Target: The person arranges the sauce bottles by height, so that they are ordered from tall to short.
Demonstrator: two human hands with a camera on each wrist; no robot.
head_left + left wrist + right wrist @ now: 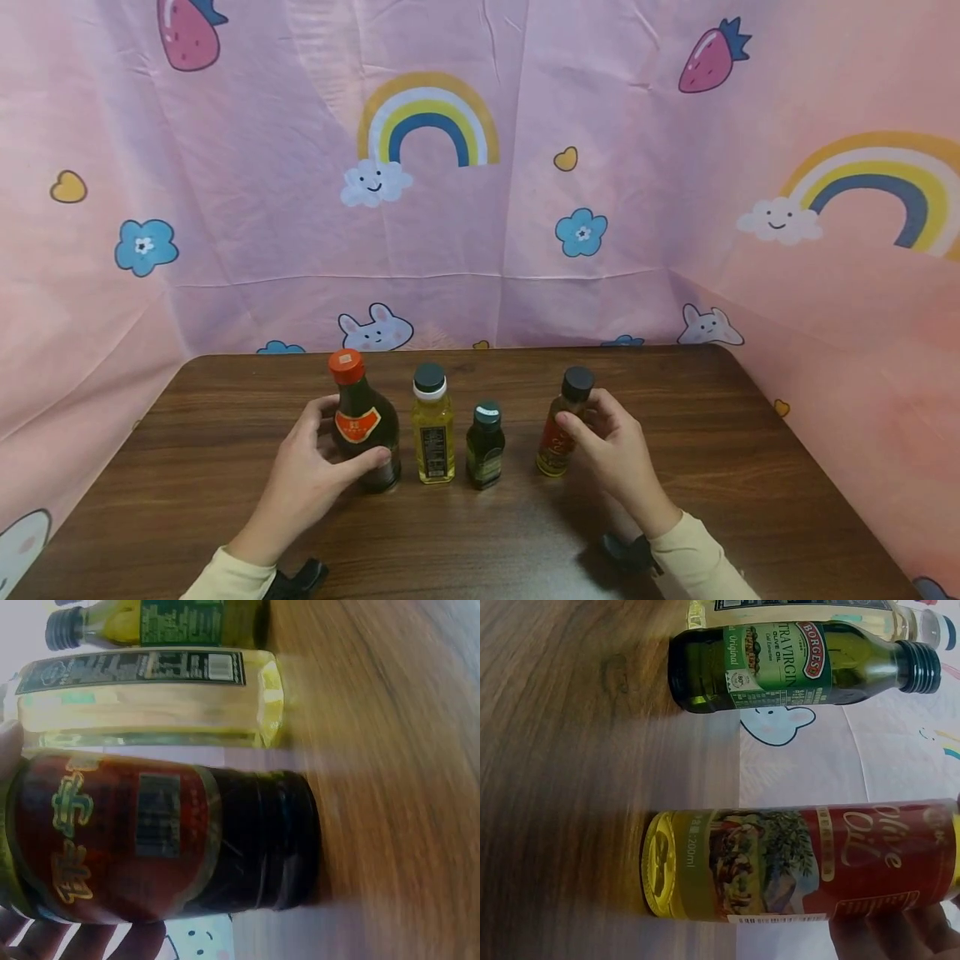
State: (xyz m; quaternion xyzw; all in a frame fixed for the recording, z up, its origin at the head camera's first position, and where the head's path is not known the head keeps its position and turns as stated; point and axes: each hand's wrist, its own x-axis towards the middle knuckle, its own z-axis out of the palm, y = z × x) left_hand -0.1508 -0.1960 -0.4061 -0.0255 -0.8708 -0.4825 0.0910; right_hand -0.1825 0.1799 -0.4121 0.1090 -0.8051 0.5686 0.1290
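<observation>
My left hand grips a dark sauce bottle with a red cap, thumb across its front; its red label with gold characters fills much of the left wrist view. At the right, my right hand holds a small olive oil bottle with a black cap and a red label, its picture clear in the right wrist view. Both held bottles are upright. Between the hands stand a yellow oil bottle with a dark green cap and a smaller green olive oil bottle.
All of this is on a dark brown wooden table. Behind it hangs a pink printed cloth, which also covers both sides. A black strap piece shows at the left wrist, another at the right.
</observation>
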